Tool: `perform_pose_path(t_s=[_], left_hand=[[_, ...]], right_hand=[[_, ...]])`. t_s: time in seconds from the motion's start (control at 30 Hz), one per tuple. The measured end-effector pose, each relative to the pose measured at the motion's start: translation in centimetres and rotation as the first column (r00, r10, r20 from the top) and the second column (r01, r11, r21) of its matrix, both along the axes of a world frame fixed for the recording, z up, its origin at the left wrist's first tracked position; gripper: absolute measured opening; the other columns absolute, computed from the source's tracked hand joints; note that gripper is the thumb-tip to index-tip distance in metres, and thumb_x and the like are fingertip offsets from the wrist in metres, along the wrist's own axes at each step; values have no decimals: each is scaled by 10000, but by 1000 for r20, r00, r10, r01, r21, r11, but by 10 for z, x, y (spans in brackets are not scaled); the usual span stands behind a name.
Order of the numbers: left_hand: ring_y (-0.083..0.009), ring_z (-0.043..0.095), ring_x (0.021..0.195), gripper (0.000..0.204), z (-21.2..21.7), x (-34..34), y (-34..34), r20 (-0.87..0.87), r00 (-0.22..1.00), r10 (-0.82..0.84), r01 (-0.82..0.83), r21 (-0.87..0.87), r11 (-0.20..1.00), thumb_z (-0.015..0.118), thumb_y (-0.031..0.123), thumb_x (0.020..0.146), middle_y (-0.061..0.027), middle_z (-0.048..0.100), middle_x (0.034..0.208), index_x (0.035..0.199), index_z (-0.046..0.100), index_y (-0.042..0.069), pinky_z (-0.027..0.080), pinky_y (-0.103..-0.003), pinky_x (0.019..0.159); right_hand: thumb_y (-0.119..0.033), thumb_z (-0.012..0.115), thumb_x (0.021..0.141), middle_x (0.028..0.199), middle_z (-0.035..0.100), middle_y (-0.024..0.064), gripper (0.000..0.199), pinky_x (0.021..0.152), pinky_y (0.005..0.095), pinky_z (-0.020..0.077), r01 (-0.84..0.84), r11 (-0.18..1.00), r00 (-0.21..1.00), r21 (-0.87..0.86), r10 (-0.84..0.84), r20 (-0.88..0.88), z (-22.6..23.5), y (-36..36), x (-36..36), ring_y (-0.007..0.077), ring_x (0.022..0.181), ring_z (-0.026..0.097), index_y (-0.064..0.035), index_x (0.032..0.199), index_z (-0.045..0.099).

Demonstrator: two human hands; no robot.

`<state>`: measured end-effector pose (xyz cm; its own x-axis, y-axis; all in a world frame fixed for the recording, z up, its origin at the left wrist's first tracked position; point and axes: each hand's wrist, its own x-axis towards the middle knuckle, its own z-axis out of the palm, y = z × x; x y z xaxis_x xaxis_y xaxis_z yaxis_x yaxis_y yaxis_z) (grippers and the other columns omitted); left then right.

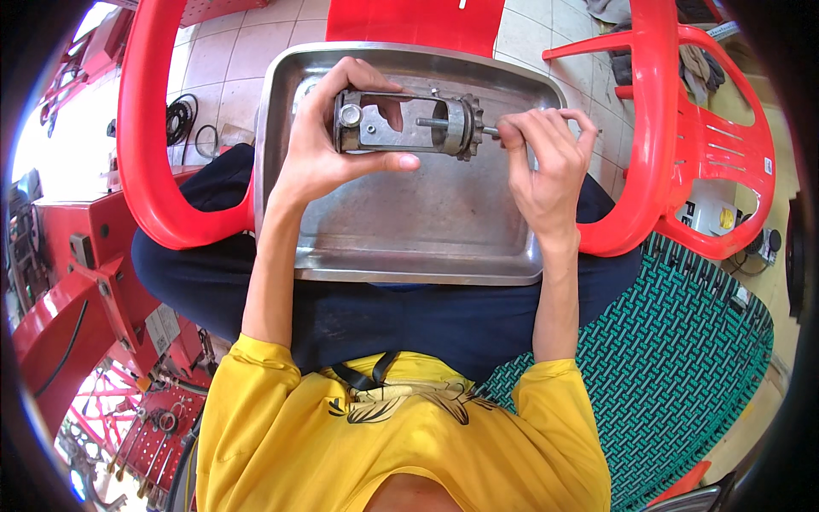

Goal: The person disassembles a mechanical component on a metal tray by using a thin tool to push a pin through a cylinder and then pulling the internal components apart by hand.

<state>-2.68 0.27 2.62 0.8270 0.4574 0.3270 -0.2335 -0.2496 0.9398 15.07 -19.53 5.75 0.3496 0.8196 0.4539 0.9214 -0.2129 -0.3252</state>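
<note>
Above a metal tray, a grey metal mechanism [401, 141] lies sideways in the air: an open frame with a bolt head at its left end and a toothed sprocket [471, 126] at its right. My left hand [320, 136] is wrapped round the frame's left end, thumb along its near side and fingers over the far side. A threaded rod [433, 123] runs through the sprocket's middle. My right hand [550, 154] pinches the rod's right end between thumb and fingers, just right of the sprocket. The exact fingertip contact is partly hidden.
The metal tray [409, 271] rests before me on a red plastic chair [175, 226] whose arms rise at both sides. Right of it stand another red chair [725, 145] and a green woven seat [682, 333]. Red machinery [85, 256] is at left; a black cable coil [179, 119] lies on the tiles.
</note>
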Motion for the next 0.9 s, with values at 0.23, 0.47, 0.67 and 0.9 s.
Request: perform_pose_path(t_s=[0.23,0.47,0.67,0.9], left_hand=[[-145,683,869,594,-2,1,-1,-4,1000,-15,15,-26,1000,1014,152,629,-50,663,971,1084,649,38,551,-292,818],[-141,681,870,587,1,0,-3,-15,1000,-14,13,-59,998,1013,139,624,-55,671,984,1070,645,41,553,-290,820],[-162,663,895,626,0,1,-4,-18,1000,-24,23,-52,998,1014,130,606,-72,643,1008,1094,640,9,531,-311,827],[-131,681,879,599,-2,0,-3,9,1000,-10,11,-50,999,1011,143,628,-44,663,977,1096,651,43,549,-283,808]], right_hand=[[-178,765,908,841,714,7,103,982,399,385,3,1000,1000,2,-3,-21,-2,-1,-1,207,823,663,-109,900,688],[-180,756,917,848,716,12,101,976,394,384,-14,1000,999,6,15,-44,4,-1,0,209,834,662,-106,909,688],[-164,766,901,856,697,9,101,965,398,384,1,1000,999,-32,-2,-34,-3,-2,3,215,841,657,-101,917,689],[-157,774,883,873,677,1,92,964,405,385,-44,998,999,-46,44,-9,-2,-1,0,204,863,650,-105,916,707]])
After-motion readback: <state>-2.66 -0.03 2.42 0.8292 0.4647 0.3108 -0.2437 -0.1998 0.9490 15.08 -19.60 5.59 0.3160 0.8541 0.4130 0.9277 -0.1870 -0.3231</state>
